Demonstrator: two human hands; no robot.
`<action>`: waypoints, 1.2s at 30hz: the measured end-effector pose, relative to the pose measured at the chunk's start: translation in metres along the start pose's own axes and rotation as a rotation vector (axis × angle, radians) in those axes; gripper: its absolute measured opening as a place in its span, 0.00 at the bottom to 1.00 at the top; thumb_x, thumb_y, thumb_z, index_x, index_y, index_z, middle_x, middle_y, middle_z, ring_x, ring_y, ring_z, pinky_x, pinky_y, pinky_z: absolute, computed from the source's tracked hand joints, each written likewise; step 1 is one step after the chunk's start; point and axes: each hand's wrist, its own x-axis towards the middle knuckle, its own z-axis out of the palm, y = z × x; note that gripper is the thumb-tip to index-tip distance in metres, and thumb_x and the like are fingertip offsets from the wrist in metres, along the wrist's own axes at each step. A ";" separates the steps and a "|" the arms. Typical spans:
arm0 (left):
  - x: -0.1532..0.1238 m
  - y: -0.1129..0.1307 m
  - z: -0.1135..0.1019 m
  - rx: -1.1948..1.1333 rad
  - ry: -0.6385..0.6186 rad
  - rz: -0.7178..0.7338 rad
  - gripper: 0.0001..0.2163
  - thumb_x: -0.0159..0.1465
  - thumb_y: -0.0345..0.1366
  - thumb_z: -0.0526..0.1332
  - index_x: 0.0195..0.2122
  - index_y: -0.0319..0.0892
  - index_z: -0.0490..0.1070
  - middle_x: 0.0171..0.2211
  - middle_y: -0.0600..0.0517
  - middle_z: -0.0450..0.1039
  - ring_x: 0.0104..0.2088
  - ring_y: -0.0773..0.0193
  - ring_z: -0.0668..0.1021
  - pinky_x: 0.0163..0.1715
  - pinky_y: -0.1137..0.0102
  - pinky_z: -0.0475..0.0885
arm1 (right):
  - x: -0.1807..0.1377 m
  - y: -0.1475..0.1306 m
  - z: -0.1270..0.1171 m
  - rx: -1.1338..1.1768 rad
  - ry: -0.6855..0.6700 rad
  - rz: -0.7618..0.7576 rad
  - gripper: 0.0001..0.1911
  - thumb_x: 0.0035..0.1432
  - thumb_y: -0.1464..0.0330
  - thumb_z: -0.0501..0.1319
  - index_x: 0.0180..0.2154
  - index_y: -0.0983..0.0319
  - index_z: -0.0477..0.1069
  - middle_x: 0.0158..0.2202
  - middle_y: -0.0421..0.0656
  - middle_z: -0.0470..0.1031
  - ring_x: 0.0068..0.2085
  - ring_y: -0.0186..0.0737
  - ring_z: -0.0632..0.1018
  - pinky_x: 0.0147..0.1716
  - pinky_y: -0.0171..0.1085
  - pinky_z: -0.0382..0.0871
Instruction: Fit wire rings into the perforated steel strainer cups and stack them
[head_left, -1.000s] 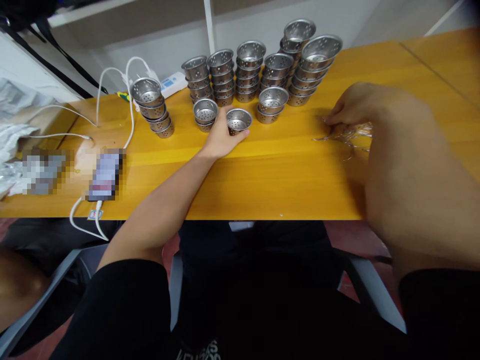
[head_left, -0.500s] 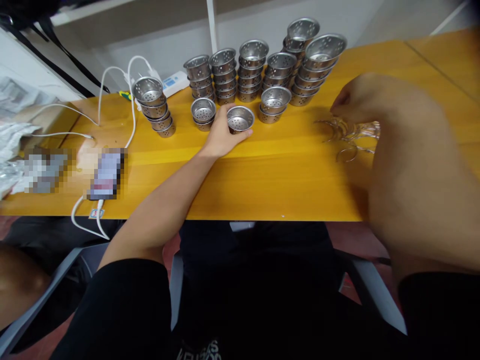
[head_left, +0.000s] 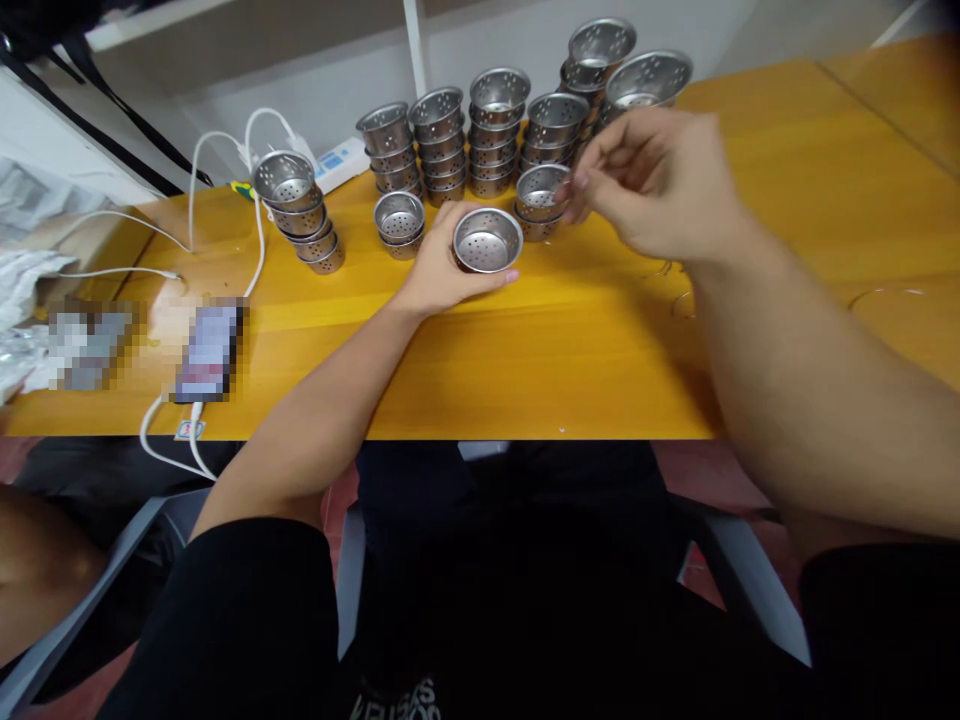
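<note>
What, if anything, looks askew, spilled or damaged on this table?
The leftmost stack of perforated metal cups looks askew: its cups sit unevenly, stepping sideways toward the top, though the wide view may exaggerate the lean. No spill or damage stands out.

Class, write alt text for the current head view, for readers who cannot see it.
A left hand holds a small metal cup with holes over a wooden table; the right hand hovers to its right. Stacks of similar cups stand behind.

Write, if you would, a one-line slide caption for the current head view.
The left hand grips a perforated metal cup while the right hand hovers near stacked cups on a wooden table.
</note>
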 end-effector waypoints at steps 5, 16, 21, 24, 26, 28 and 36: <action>-0.007 0.018 -0.005 -0.076 -0.138 0.018 0.48 0.59 0.72 0.86 0.72 0.50 0.77 0.75 0.38 0.81 0.79 0.33 0.83 0.83 0.35 0.78 | 0.008 0.016 0.034 0.319 0.025 0.072 0.52 0.45 0.17 0.83 0.44 0.50 0.69 0.47 0.46 0.91 0.48 0.61 0.92 0.59 0.67 0.90; -0.008 0.026 0.000 -0.198 -0.214 0.000 0.46 0.61 0.69 0.85 0.72 0.48 0.77 0.68 0.43 0.84 0.71 0.36 0.89 0.76 0.36 0.84 | 0.011 0.020 0.042 0.441 0.036 0.186 0.52 0.45 0.22 0.84 0.47 0.48 0.62 0.54 0.41 0.92 0.61 0.61 0.91 0.67 0.63 0.85; -0.007 0.023 -0.001 -0.268 -0.204 -0.021 0.49 0.58 0.75 0.84 0.69 0.47 0.78 0.64 0.43 0.84 0.69 0.36 0.88 0.74 0.35 0.84 | 0.012 0.022 0.043 0.433 0.052 0.165 0.53 0.44 0.22 0.84 0.47 0.49 0.63 0.53 0.43 0.91 0.56 0.59 0.92 0.64 0.61 0.85; -0.007 0.020 0.000 -0.246 -0.184 -0.023 0.49 0.59 0.75 0.84 0.70 0.47 0.78 0.65 0.42 0.84 0.70 0.35 0.88 0.75 0.35 0.83 | 0.013 0.023 0.039 0.434 0.048 0.155 0.48 0.46 0.27 0.87 0.45 0.49 0.66 0.52 0.43 0.91 0.54 0.58 0.92 0.63 0.61 0.87; -0.008 0.020 -0.001 -0.220 -0.182 -0.016 0.49 0.59 0.73 0.84 0.70 0.46 0.78 0.65 0.41 0.84 0.70 0.35 0.88 0.75 0.35 0.83 | 0.012 0.023 0.035 0.408 0.054 0.151 0.43 0.51 0.31 0.86 0.45 0.49 0.66 0.51 0.42 0.91 0.53 0.58 0.92 0.63 0.62 0.88; -0.010 0.022 -0.002 -0.198 -0.197 -0.006 0.47 0.59 0.70 0.86 0.70 0.46 0.78 0.64 0.41 0.85 0.69 0.36 0.89 0.74 0.36 0.84 | 0.011 0.022 0.029 0.314 0.069 0.124 0.39 0.54 0.34 0.84 0.45 0.48 0.67 0.51 0.42 0.91 0.50 0.58 0.91 0.61 0.62 0.89; -0.012 0.041 -0.008 -0.029 -0.321 0.076 0.35 0.57 0.53 0.91 0.59 0.49 0.79 0.61 0.43 0.86 0.63 0.39 0.89 0.71 0.38 0.87 | 0.004 0.016 0.004 -0.411 -0.282 -0.151 0.15 0.81 0.48 0.67 0.48 0.50 0.84 0.60 0.55 0.85 0.66 0.66 0.83 0.79 0.64 0.75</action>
